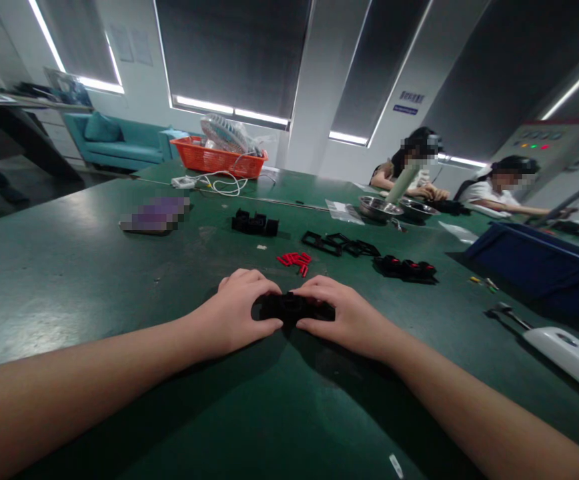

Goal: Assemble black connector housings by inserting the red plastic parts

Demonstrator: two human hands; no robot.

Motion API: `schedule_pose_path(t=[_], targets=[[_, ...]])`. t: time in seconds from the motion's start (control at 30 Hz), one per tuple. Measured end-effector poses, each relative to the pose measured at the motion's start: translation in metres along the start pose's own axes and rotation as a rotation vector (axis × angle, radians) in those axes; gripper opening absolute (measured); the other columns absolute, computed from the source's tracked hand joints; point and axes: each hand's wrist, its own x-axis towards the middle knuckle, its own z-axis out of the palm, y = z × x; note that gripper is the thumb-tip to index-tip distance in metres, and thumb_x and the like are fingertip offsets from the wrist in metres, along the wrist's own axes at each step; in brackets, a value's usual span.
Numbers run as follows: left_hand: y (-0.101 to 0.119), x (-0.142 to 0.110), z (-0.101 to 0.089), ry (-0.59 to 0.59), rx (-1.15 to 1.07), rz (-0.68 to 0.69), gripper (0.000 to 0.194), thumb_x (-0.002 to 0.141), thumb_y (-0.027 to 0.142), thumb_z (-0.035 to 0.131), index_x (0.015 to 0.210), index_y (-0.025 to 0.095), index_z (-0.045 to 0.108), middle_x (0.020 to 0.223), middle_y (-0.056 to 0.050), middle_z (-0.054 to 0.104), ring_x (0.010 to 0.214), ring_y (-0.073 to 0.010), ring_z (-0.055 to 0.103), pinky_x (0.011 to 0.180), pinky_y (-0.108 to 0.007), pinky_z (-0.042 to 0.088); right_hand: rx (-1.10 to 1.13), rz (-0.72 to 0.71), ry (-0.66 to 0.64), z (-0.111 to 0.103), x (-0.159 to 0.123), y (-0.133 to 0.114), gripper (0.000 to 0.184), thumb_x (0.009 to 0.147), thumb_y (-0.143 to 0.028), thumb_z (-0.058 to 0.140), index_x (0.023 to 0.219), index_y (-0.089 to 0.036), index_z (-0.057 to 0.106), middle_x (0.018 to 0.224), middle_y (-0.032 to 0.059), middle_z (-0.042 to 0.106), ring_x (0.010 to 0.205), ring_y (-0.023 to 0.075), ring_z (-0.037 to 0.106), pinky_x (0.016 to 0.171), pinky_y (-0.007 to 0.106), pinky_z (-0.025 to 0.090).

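Both of my hands grip a black plastic part (292, 305) low over the green table. My left hand (239, 307) wraps its left end, thumb in front and fingers behind. At the other end, my right hand (342, 310) closes round it the same way. Just beyond lies a small pile of red plastic pieces (295, 260). Farther back are a similar black part (254, 223) and some black frames (339, 244). A black part with red pieces in it (405, 268) sits to the right.
On the right stand a blue bin (544, 267) and a white tool (569, 357). A purple phone-like object (154, 215) lies at left. Behind are an orange basket (219, 159), a white cable (227, 183) and metal bowls (379, 208). Two people sit at the far right.
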Motion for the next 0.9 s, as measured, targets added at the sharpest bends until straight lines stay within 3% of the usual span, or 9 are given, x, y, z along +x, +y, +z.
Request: schedule_pose_path(t=[0.9], targets=[[0.0009,-0.001,-0.0005,-0.002,-0.004,-0.005,0.036,0.078,0.034,0.069,0.111,0.021,0.068,0.112,-0.01,0.064,0.116,-0.0331,0.051,0.1,-0.051,0.04,0.006,0.001,0.007,-0.0006,-0.0004,-0.0013,0.032,0.081,-0.019,0.072,0.113,-0.02,0.07,0.108,0.008,0.066,0.103,0.0233,0.062,0.091,0.039,0.05]])
